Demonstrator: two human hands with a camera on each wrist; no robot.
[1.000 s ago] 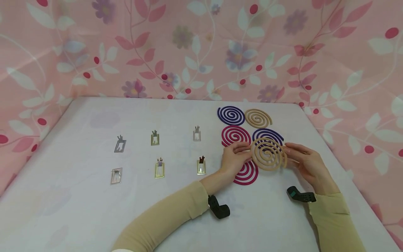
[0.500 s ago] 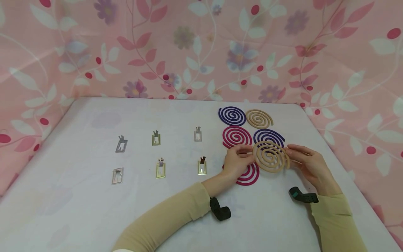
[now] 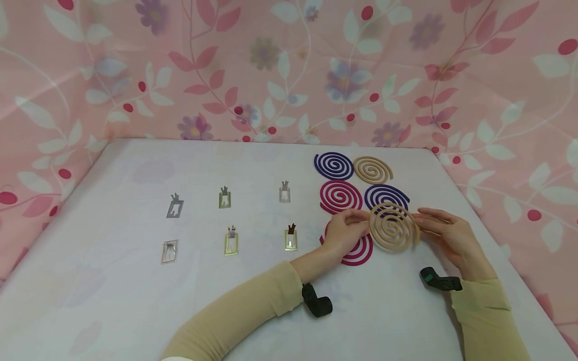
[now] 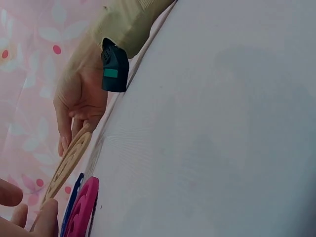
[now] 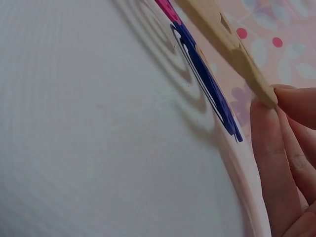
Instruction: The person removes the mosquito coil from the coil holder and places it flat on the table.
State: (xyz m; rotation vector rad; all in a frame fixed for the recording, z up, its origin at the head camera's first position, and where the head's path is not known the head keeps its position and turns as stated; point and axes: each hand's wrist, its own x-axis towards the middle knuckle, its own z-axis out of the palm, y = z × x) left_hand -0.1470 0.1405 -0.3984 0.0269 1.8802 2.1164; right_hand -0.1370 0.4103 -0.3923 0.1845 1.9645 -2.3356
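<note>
Between both hands a tan mosquito coil (image 3: 392, 228) is held up off the table, slightly tilted. My left hand (image 3: 345, 231) pinches its left edge. On the opposite side my right hand (image 3: 453, 243) pinches the outer end between thumb and fingers, which the right wrist view shows closely. A purple coil (image 3: 385, 192) lies on the table behind and partly covered by the held one. Beneath my left hand, a magenta coil (image 3: 359, 255) is partly hidden. Another magenta coil (image 3: 340, 196) lies just beyond that hand.
Farther back lie a purple coil (image 3: 334, 166) and a tan coil (image 3: 372, 170). Several small metal coil stands, among them a gold one (image 3: 231, 243) and a silver one (image 3: 169, 251), are spread in two rows on the left of the white table (image 3: 253, 296).
Both hands have shifted slightly to the right and toward the person, carrying the tan mosquito coil with them. The coils and stands on the table have stayed put.
</note>
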